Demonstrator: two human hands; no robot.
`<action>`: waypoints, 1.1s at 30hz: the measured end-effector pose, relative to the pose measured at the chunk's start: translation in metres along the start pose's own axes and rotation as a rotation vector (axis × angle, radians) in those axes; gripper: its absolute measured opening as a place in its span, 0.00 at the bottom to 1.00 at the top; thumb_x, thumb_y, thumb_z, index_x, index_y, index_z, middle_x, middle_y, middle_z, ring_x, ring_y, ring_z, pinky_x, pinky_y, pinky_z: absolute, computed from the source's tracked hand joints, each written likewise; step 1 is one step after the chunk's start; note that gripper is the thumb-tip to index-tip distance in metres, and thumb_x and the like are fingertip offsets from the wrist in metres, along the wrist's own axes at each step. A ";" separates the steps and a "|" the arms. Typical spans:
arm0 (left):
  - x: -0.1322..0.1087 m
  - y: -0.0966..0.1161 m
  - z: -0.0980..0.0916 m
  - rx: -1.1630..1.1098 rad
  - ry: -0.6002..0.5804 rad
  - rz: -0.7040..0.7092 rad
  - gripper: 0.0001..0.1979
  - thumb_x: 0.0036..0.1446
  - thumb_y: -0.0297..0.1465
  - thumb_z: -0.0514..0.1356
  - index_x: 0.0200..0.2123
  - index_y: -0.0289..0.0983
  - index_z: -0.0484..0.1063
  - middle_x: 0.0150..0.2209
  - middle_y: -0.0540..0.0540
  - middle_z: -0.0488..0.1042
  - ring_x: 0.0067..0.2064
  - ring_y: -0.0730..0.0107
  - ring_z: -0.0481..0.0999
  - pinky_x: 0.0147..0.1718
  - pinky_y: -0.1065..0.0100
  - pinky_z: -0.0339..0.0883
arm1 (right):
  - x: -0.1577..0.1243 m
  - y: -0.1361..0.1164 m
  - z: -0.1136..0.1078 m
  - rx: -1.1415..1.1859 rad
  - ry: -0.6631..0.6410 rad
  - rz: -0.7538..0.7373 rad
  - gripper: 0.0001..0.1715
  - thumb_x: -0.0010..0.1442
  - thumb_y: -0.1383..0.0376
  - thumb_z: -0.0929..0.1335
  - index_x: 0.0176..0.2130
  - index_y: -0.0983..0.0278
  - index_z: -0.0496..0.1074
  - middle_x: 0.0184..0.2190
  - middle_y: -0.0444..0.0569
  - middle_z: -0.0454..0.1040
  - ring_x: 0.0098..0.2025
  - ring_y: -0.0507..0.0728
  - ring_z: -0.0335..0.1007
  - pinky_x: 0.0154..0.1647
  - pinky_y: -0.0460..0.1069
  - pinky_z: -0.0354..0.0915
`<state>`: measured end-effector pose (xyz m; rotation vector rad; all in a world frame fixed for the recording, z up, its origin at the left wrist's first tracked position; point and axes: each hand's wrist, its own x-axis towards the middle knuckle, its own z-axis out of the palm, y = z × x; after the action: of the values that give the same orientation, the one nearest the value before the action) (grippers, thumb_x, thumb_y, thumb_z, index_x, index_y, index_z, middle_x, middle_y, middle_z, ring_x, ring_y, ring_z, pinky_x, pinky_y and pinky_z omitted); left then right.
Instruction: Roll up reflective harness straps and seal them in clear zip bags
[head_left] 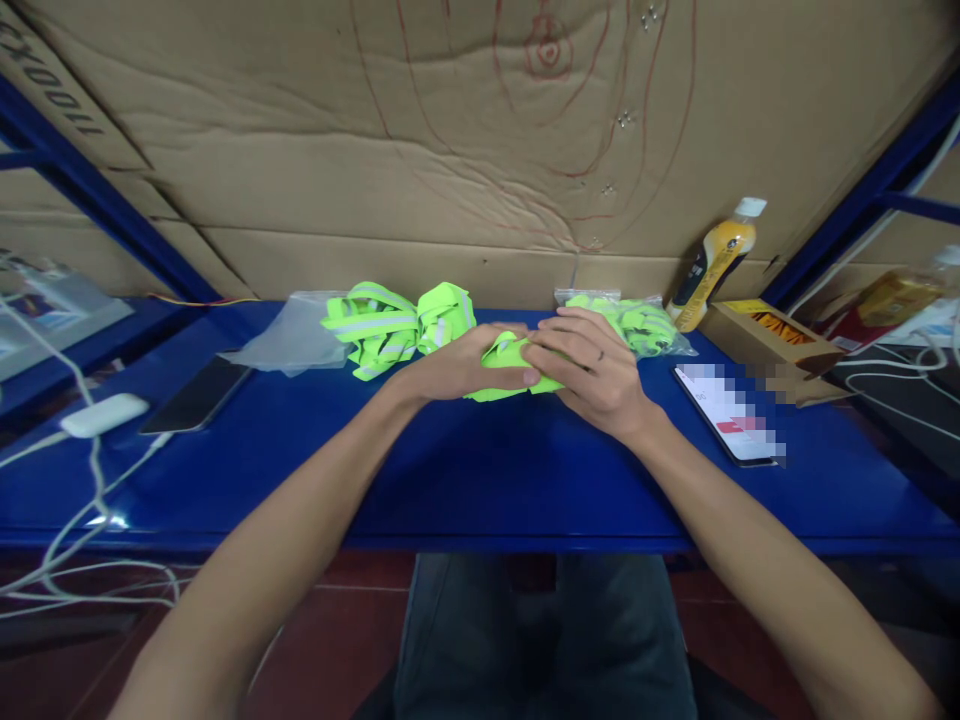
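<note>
The left hand (459, 366) and right hand (600, 372) were both closed around one fluorescent yellow-green bundle (510, 353), over the blue tabletop (510, 480) at 12 o'clock. Loose reflective straps (382, 328) lay at the bundle's 10 o'clock; a bagged strap bundle (649, 328) lay at 2 o'clock.

Compact, bunched neon-green fabric bundle (505, 352) between both hands (596, 372).

On the table (495, 480), straps (401, 328) lie on the far side, a bag (296, 335) just left; on the right, a bottle (712, 265) stands beside a box (776, 340), a phone (716, 415) nearer.
</note>
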<state>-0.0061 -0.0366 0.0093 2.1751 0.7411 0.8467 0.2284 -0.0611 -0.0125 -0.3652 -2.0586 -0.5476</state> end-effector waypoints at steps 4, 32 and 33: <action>0.000 -0.001 0.010 -0.449 -0.106 -0.244 0.30 0.48 0.53 0.77 0.45 0.37 0.80 0.40 0.42 0.82 0.41 0.57 0.83 0.40 0.61 0.78 | -0.002 0.004 -0.001 0.002 0.012 -0.023 0.18 0.71 0.68 0.70 0.58 0.55 0.76 0.50 0.51 0.83 0.52 0.60 0.82 0.60 0.64 0.77; -0.003 -0.003 0.030 0.702 0.292 0.263 0.36 0.56 0.59 0.68 0.55 0.37 0.73 0.47 0.39 0.80 0.47 0.53 0.81 0.42 0.61 0.69 | 0.000 -0.008 0.018 0.996 0.019 1.116 0.32 0.46 0.52 0.85 0.47 0.58 0.78 0.39 0.45 0.81 0.34 0.57 0.79 0.30 0.52 0.80; -0.002 -0.003 0.031 0.671 0.343 0.243 0.33 0.58 0.59 0.66 0.52 0.38 0.73 0.45 0.40 0.80 0.45 0.55 0.81 0.41 0.61 0.69 | 0.001 -0.009 0.018 1.022 0.023 1.146 0.33 0.46 0.51 0.84 0.48 0.58 0.78 0.36 0.44 0.80 0.30 0.56 0.78 0.27 0.53 0.80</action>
<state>0.0152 -0.0483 -0.0110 2.7874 1.0572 1.2519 0.2102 -0.0595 -0.0223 -0.7703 -1.4923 1.1209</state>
